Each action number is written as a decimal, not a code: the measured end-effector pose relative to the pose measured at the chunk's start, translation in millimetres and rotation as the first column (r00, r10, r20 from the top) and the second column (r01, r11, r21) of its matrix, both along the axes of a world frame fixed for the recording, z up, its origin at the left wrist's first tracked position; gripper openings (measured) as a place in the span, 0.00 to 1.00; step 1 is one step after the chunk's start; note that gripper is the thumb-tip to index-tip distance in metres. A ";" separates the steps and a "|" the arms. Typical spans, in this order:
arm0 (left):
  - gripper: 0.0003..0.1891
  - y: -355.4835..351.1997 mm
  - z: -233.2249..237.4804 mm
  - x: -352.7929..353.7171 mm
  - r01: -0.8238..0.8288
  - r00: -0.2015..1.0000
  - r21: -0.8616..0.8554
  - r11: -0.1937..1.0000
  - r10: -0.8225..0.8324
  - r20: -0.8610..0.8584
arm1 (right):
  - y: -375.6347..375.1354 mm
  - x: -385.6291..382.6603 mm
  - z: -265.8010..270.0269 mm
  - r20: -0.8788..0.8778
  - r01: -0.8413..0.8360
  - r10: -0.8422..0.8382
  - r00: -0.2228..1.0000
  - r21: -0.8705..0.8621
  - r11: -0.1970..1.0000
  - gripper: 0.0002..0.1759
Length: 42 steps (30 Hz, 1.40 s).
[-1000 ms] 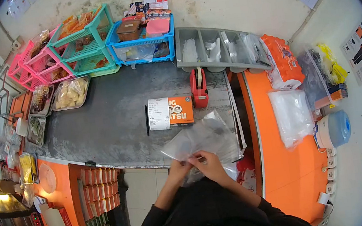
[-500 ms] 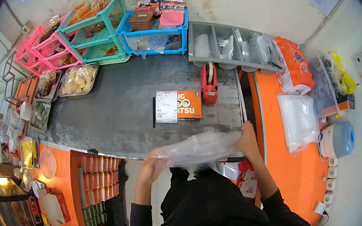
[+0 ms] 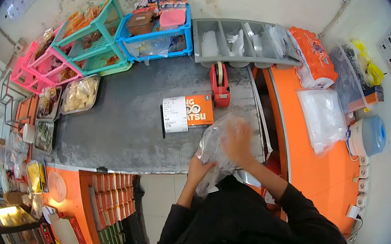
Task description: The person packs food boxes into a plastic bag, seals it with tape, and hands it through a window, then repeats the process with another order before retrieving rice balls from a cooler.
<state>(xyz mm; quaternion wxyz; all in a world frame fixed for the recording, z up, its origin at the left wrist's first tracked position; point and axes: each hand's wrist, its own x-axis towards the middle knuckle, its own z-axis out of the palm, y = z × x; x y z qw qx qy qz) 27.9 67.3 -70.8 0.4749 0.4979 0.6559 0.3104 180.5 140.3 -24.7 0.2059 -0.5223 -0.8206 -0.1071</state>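
A clear plastic bag [image 3: 211, 142] is crumpled between my two hands at the front edge of the dark counter. My left hand [image 3: 198, 169] grips its lower left side, with loose film hanging below. On the bag's right, my right hand [image 3: 238, 142] is smeared by motion, so its fingers cannot be made out; it touches or is inside the bag. Just beyond lies an orange printed box [image 3: 199, 110] with a white receipt [image 3: 175, 114] on its left part. A red tape dispenser [image 3: 220, 85] stands right behind the box.
A grey divided cutlery tray [image 3: 225, 59] and blue basket [image 3: 158, 53] line the back. Green racks [image 3: 103, 48] and food trays [image 3: 80, 94] stand left. On the orange side counter [image 3: 308, 166] lie a stack of clear bags [image 3: 322, 118] and an orange package [image 3: 313, 56].
The bag, stretched sideways between both hands before, is now bunched up. My hands have come together, the right one moving left and forward over the counter.
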 end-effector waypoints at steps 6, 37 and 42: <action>0.27 -38.2 -2.6 -26.7 -0.707 0.360 -0.211 0.675 0.600 0.715 | -21.5 -3.2 -13.9 -0.252 -0.344 0.260 0.932 -0.843 0.414 0.30; 0.20 7.0 57.5 51.7 0.186 0.965 -0.134 0.973 -0.206 -0.159 | 426.9 40.7 -0.2 -0.182 0.052 -0.089 0.979 -0.200 0.978 0.08; 0.18 -48.4 90.1 64.1 -0.354 0.927 0.163 0.921 0.322 0.192 | 424.1 61.5 32.4 -0.196 -0.052 0.041 0.980 -0.052 0.997 0.10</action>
